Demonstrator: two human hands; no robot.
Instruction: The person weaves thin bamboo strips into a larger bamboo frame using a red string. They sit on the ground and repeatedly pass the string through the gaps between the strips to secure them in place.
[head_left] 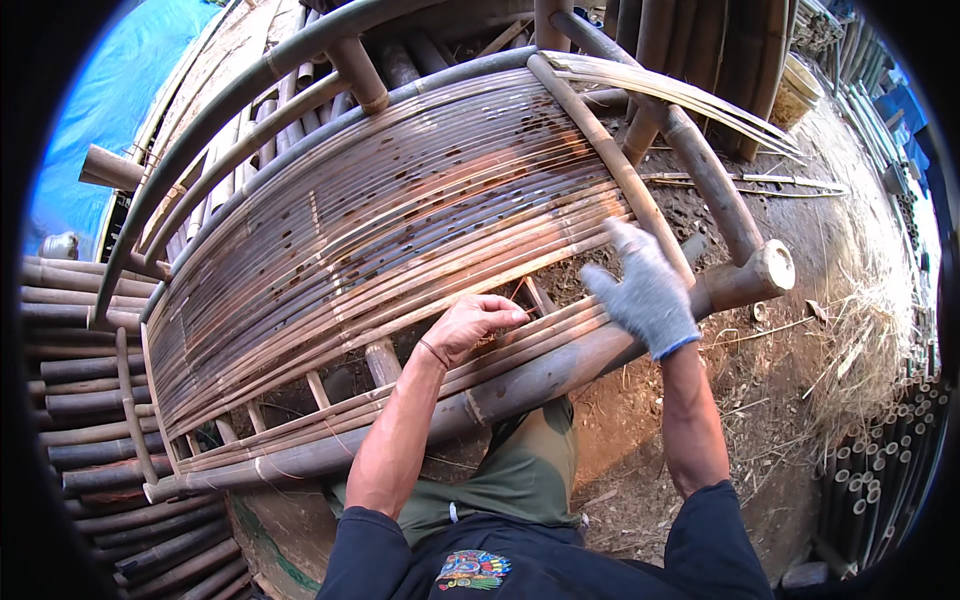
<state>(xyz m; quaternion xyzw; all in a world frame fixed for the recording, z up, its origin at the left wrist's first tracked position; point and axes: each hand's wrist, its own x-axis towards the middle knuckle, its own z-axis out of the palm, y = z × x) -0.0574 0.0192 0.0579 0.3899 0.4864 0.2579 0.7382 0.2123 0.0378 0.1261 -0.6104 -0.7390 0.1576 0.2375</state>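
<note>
In front of me stands a bamboo bench, its seat made of long thin slats [300,235] laid side by side. My bare left hand [468,326] is over a gap near the front, thumb and forefinger pinched on a thin reddish strand [517,289]. Most of that strand is hidden or too fine to follow. A grey knitted glove with a blue cuff covers my right hand [648,292]. Its thumb and fingers are apart and it holds nothing, just above the right ends of the front slats, near the thick front pole [545,378].
Curved bamboo rails [205,110] rise at the bench's far side. Loose split strips [690,92] rest over its far right corner. Stacked poles [90,370] lie at the left, below a blue tarp [125,85]. Cut bamboo ends [880,460] and dry shavings [865,335] are at the right.
</note>
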